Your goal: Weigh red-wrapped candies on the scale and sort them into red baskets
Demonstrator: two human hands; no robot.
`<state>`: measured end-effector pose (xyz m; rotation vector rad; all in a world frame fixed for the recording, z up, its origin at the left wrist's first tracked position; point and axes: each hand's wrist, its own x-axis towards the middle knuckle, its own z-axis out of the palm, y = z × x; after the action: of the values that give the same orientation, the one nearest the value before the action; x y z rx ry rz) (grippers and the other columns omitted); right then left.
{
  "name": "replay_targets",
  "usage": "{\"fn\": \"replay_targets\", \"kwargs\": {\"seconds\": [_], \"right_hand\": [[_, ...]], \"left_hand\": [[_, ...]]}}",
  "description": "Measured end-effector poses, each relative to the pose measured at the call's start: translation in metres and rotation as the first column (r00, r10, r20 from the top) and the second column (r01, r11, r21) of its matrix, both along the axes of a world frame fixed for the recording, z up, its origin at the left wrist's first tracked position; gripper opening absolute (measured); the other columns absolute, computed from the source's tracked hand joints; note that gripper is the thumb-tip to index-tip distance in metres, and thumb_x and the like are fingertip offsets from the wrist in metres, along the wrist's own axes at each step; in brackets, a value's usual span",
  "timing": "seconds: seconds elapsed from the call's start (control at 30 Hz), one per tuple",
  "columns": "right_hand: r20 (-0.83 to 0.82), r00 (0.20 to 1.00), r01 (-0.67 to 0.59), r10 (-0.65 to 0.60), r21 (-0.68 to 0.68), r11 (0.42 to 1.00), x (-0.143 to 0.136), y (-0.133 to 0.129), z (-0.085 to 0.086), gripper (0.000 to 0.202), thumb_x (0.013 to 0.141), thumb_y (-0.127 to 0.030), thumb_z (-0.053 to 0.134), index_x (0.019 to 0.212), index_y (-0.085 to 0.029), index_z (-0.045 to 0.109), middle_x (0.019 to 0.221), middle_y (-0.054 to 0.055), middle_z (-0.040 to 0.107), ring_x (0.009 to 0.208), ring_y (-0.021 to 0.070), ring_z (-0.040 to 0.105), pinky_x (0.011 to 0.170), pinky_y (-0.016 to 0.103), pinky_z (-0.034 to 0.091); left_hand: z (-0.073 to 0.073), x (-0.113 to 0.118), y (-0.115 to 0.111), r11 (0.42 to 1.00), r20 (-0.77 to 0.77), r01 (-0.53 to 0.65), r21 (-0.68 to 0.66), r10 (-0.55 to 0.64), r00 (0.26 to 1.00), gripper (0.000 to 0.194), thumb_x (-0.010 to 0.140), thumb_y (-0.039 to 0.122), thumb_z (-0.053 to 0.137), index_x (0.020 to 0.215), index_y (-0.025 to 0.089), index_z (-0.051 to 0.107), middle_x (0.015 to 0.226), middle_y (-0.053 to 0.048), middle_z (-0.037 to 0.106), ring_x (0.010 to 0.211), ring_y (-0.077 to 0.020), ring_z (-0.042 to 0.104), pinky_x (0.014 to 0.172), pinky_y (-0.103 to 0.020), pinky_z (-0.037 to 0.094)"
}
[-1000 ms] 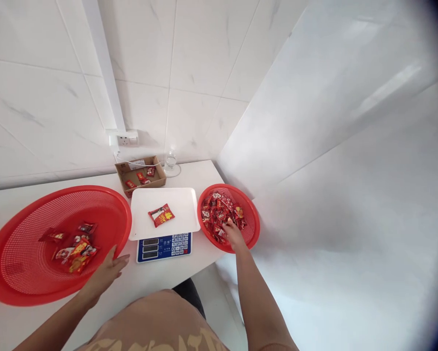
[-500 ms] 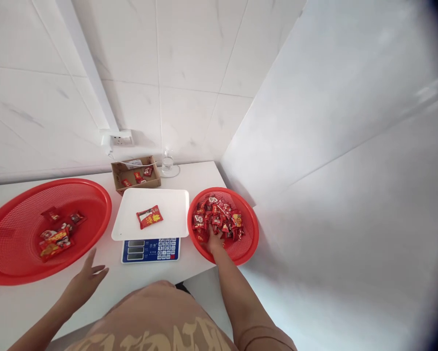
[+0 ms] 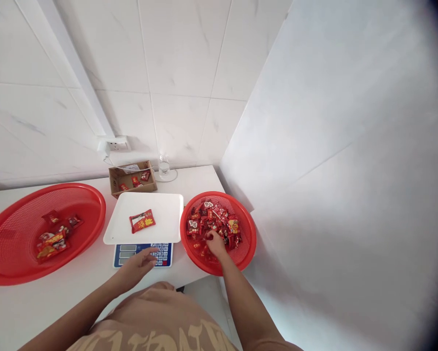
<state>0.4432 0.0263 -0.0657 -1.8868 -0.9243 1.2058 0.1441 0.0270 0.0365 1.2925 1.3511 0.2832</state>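
My right hand (image 3: 216,244) reaches into the right-hand red basket (image 3: 251,226), among many small red snack packets (image 3: 219,214). Its fingers are drawn together in a pinch; what lies between them is too small to make out. Over the blue keypad of the weighing scale (image 3: 122,262) hovers my left hand (image 3: 136,267), fingers stretched out and holding nothing. On the scale's white pan (image 3: 167,214) lies one red and yellow snack packet (image 3: 142,221), apart from both hands.
At the left stands a wider red basket (image 3: 98,214) with several packets inside. Behind the pan sits a cardboard box (image 3: 151,186) holding a few small packets. A clear cup (image 3: 163,169) and a white cable are near the wall socket (image 3: 117,144).
My left hand has moved right, from beside the left basket to over the scale's keypad. My right hand's fingers have drawn together among the packets. The view has shifted slightly.
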Motion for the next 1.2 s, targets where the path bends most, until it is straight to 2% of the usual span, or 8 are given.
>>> {"fn": "replay_targets", "kwargs": {"seconds": [0.17, 0.33, 0.5, 0.6, 0.8, 0.93, 1.03, 1.2], "right_hand": [[-0.213, 0.972, 0.101, -0.098, 0.002, 0.995, 0.018, -0.016, 0.025, 0.021, 0.062, -0.028, 0.052, 0.082, -0.024, 0.044, 0.065, -0.005, 0.051, 0.054, 0.0119, 0.048, 0.051, 0.025, 0.042], [-0.63, 0.761, 0.17, -0.155, -0.037, 0.985, 0.018, -0.03, 0.062, 0.036, 0.059, -0.026, 0.064, 0.088, -0.025, 0.042, 0.057, -0.01, 0.048, 0.045, 0.0079, 0.045, 0.045, 0.021, 0.04], [-0.771, 0.635, -0.009, 0.048, 0.054, 0.998, -0.014, -0.032, 0.094, 0.034, 0.063, -0.023, 0.065, 0.088, -0.026, 0.041, 0.055, -0.011, 0.049, 0.039, 0.0059, 0.044, 0.039, 0.017, 0.04], [-0.801, 0.571, -0.157, 0.18, 0.109, 0.982, -0.047, -0.032, 0.104, 0.035, 0.062, -0.022, 0.067, 0.087, -0.025, 0.042, 0.062, -0.008, 0.056, 0.04, 0.0072, 0.05, 0.036, 0.017, 0.041], [-0.828, 0.5, -0.278, 0.254, 0.125, 0.952, -0.104, -0.036, 0.102, 0.036, 0.061, -0.022, 0.07, 0.089, -0.023, 0.047, 0.08, -0.004, 0.063, 0.045, 0.0077, 0.056, 0.037, 0.017, 0.043], [-0.826, 0.534, -0.263, 0.179, 0.039, 0.964, -0.123, -0.042, 0.094, 0.045, 0.061, -0.023, 0.067, 0.101, -0.025, 0.048, 0.073, -0.004, 0.062, 0.045, 0.0081, 0.056, 0.037, 0.016, 0.041], [-0.823, 0.564, -0.2, 0.064, -0.06, 0.978, -0.132, -0.046, 0.091, 0.054, 0.059, -0.023, 0.066, 0.11, -0.026, 0.046, 0.07, -0.003, 0.063, 0.05, 0.0106, 0.058, 0.038, 0.015, 0.038], [-0.807, 0.578, 0.03, -0.124, -0.13, 0.991, -0.141, -0.044, 0.087, 0.055, 0.057, -0.024, 0.068, 0.107, -0.026, 0.046, 0.071, -0.003, 0.061, 0.051, 0.0081, 0.055, 0.042, 0.016, 0.038]], "left_hand": [[0.01, 0.013, 0.0, 0.986, 0.117, 0.004, -0.169, 0.017, 0.993, 0.05, 0.07, 0.048, 0.061, 0.111, 0.02, 0.059, 0.094, -0.007, 0.069, 0.088, -0.0226, 0.063, 0.078, -0.034, 0.046], [0.028, 0.035, 0.003, 0.942, 0.228, 0.005, -0.334, 0.075, 0.971, 0.053, 0.068, 0.05, 0.065, 0.112, 0.02, 0.058, 0.101, -0.009, 0.066, 0.091, -0.0212, 0.062, 0.082, -0.035, 0.046], [0.037, 0.058, 0.008, 0.884, 0.413, 0.032, -0.467, 0.186, 0.892, 0.048, 0.071, 0.051, 0.064, 0.111, 0.026, 0.056, 0.119, -0.008, 0.058, 0.101, -0.0208, 0.056, 0.083, -0.037, 0.046], [0.038, 0.061, 0.009, 0.83, 0.497, 0.058, -0.555, 0.275, 0.823, 0.038, 0.076, 0.052, 0.059, 0.104, 0.026, 0.058, 0.114, -0.006, 0.058, 0.098, -0.0204, 0.056, 0.082, -0.04, 0.048], [0.029, 0.039, 0.004, 0.817, 0.531, 0.041, -0.575, 0.334, 0.779, 0.026, 0.076, 0.039, 0.063, 0.094, 0.02, 0.061, 0.083, -0.003, 0.063, 0.072, -0.0163, 0.061, 0.069, -0.033, 0.05], [0.013, 0.018, 0.009, 0.792, 0.425, -0.188, -0.581, 0.492, 0.76, 0.021, 0.075, 0.03, 0.067, 0.091, 0.016, 0.062, 0.08, -0.003, 0.063, 0.065, -0.0112, 0.058, 0.066, -0.025, 0.048], [0.003, 0.005, 0.027, 0.753, 0.37, -0.322, -0.574, 0.589, 0.718, 0.021, 0.077, 0.027, 0.066, 0.093, 0.017, 0.059, 0.077, -0.001, 0.061, 0.06, -0.0076, 0.055, 0.066, -0.02, 0.047], [-0.002, -0.007, 0.049, 0.752, 0.357, -0.324, -0.574, 0.585, 0.728, 0.052, 0.074, 0.037, 0.067, 0.118, 0.019, 0.046, 0.098, -0.009, 0.061, 0.083, -0.0164, 0.062, 0.077, -0.027, 0.048]]}}
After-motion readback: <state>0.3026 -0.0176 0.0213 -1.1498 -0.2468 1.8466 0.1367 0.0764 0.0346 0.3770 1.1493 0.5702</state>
